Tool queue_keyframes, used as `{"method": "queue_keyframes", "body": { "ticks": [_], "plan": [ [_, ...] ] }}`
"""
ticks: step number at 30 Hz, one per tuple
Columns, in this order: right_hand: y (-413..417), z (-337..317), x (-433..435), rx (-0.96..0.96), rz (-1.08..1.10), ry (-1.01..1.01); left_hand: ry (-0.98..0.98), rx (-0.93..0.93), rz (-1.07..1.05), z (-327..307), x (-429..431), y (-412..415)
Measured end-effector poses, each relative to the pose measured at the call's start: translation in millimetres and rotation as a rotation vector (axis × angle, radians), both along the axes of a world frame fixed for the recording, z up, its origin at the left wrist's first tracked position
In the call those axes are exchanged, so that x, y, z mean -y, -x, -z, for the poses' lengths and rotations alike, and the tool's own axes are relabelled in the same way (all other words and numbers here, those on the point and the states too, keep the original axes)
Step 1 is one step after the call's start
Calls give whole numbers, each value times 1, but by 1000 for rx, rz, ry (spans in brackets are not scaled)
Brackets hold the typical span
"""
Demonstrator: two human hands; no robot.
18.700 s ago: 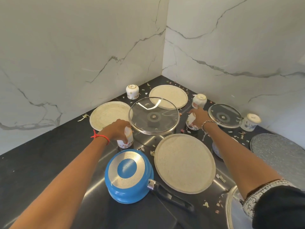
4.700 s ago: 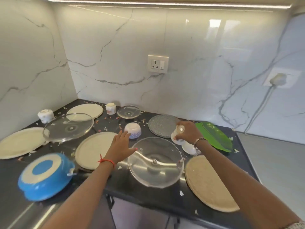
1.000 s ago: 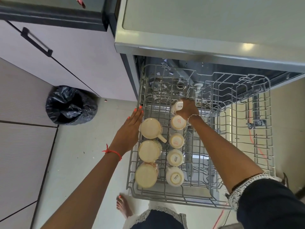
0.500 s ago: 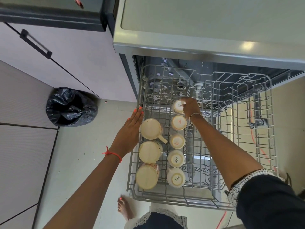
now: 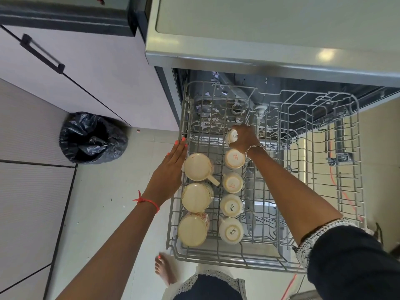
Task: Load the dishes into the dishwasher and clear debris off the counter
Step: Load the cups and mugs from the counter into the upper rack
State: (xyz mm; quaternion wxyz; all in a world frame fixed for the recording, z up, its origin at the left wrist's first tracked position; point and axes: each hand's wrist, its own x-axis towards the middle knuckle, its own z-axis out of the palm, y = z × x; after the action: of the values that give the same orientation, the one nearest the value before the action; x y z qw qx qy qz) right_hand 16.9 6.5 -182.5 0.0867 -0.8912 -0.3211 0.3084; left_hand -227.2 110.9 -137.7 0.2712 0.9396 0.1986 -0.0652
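Observation:
The dishwasher's grey wire upper rack [image 5: 344,191] is pulled out below me. Two rows of upturned cream cups fill its left side: three large mugs [image 5: 198,167] in the outer row and several small cups [image 5: 232,182] in the inner row. My right hand [image 5: 244,138] grips a small white cup [image 5: 232,136] at the far end of the inner row, tilted on its side just above the rack. My left hand [image 5: 172,169] lies flat with straight fingers against the rack's left edge, holding nothing.
The counter edge [image 5: 259,59] overhangs the open dishwasher. Paper scraps [image 5: 205,124] lie inside the machine under the rack. A black rubbish bag [image 5: 93,138] sits on the floor to the left by the cabinet [image 5: 86,68]. My bare foot [image 5: 165,270] stands near the rack's front corner.
My right hand has tipped the small cup slightly and shifted it a little toward the rack's far end. The left hand stays flat at the rack's left edge.

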Motion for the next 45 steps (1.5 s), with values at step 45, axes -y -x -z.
{"method": "queue_keyframes", "body": {
  "ticks": [45],
  "plan": [
    [59, -65, -5, 121, -73, -150, -123, -143, -26, -33, -15, 35]
  ]
}}
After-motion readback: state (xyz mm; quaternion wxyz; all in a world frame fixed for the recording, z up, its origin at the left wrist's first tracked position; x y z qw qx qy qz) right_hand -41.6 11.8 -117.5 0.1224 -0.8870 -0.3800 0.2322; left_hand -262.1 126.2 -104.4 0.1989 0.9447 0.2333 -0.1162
